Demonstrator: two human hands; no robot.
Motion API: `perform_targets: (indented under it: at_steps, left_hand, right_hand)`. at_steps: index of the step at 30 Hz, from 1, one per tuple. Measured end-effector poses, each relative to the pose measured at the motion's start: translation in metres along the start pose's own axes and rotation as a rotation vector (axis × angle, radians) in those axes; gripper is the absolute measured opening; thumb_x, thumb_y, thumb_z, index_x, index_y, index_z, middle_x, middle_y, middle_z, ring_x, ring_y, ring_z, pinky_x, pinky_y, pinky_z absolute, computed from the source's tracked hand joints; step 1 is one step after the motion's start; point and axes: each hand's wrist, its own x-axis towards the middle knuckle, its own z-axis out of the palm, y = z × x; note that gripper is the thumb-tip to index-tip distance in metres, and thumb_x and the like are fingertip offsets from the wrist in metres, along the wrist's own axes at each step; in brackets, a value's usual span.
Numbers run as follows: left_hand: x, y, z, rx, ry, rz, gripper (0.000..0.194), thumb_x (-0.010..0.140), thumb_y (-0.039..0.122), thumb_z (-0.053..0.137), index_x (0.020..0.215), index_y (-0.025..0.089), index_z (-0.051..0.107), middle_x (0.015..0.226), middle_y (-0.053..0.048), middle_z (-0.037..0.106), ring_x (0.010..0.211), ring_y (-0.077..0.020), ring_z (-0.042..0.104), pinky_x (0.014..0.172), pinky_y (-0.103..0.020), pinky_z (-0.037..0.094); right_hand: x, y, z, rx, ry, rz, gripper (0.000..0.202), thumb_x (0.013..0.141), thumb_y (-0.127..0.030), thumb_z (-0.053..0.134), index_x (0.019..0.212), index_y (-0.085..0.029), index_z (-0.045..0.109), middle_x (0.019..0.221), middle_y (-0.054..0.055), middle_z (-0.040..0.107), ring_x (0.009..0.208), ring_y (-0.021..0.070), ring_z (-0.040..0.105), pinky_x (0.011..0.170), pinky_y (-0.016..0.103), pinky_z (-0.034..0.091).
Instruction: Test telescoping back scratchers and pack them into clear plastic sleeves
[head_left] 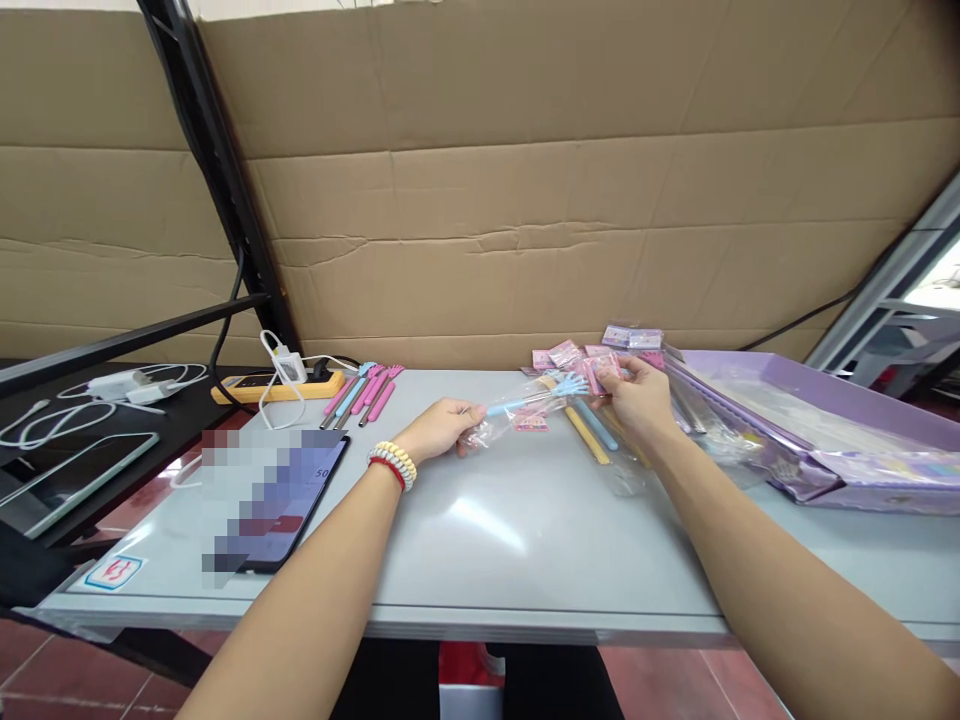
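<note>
- Head view: a slim back-scratcher with a pale blue handle, metal shaft and hand-shaped blue head [504, 408] lies between the two hands, inside a clear, crinkled plastic sleeve [478, 436].
- Its long axis runs mostly left to right, the head end slightly farther away; the handle end is at the left hand [442, 430], the splayed head just beside the right hand [640, 395].
- The left hand is closed, thumb and fingers pinching the sleeve at the handle end; above it sits a coiled yellow-and-white bracelet [395, 464] with a red band.
- The right hand is narrowed on a small pink printed card packet [606, 372]; whether this is joined to the sleeve, I cannot tell.
- Beneath and beside the right hand lie a straight yellow handle [590, 437] and more glossy plastic, with flat lilac-and-white packets [632, 337] beyond.
- To the right, a shallow lilac tray with raised walls [862, 494] stands on the smooth, pale grey bench [480, 570].
- Well left of the held piece, a loose row of pink and blue back-scratchers [382, 398] lies near a yellow power strip [244, 390].
- Creased brown cardboard [465, 190] rises behind everything.
</note>
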Motion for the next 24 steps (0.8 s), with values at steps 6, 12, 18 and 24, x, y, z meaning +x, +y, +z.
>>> perform_targets:
  at_steps: [6, 12, 18, 24]
  left_hand:
    - [-0.001, -0.001, -0.003, -0.029, 0.032, 0.028, 0.040, 0.078, 0.056, 0.053, 0.069, 0.017, 0.049, 0.063, -0.001, 0.058, 0.052, -0.0100, 0.051, 0.054, -0.024, 0.036]
    - [0.003, 0.001, -0.001, -0.064, 0.184, 0.147, 0.037, 0.079, 0.053, 0.053, 0.070, 0.017, 0.051, 0.067, -0.002, 0.062, 0.066, -0.0131, 0.055, 0.070, -0.027, 0.040]
    - [0.006, 0.005, 0.010, -0.214, 0.347, 0.046, 0.038, 0.083, 0.054, 0.047, 0.070, 0.018, 0.048, 0.065, -0.002, 0.062, 0.064, -0.0148, 0.055, 0.068, -0.028, 0.040]
    - [0.011, 0.010, 0.039, -0.388, 0.434, 0.080, 0.039, 0.084, 0.056, 0.047, 0.074, 0.018, 0.050, 0.070, -0.001, 0.057, 0.063, -0.0128, 0.049, 0.062, -0.026, 0.038]
  right_hand:
    - [-0.002, -0.007, -0.001, 0.302, -0.121, 0.141, 0.024, 0.059, -0.026, 0.073, 0.077, -0.019, 0.059, 0.067, 0.000, 0.061, 0.053, 0.0126, 0.055, 0.044, 0.026, 0.047]
    - [-0.006, -0.007, 0.001, 0.351, -0.214, 0.169, 0.033, 0.065, -0.044, 0.071, 0.081, -0.022, 0.054, 0.085, 0.004, 0.067, 0.073, 0.0195, 0.066, 0.052, 0.029, 0.051]
    - [-0.030, 0.001, 0.023, -0.227, -0.323, -0.180, 0.044, 0.061, -0.051, 0.074, 0.085, -0.018, 0.057, 0.073, 0.005, 0.064, 0.066, 0.0167, 0.060, 0.060, 0.029, 0.049]
    - [-0.056, 0.002, 0.049, -0.215, -0.711, -0.062, 0.044, 0.075, -0.060, 0.059, 0.085, -0.017, 0.057, 0.068, 0.003, 0.063, 0.054, 0.0122, 0.054, 0.049, 0.025, 0.041]
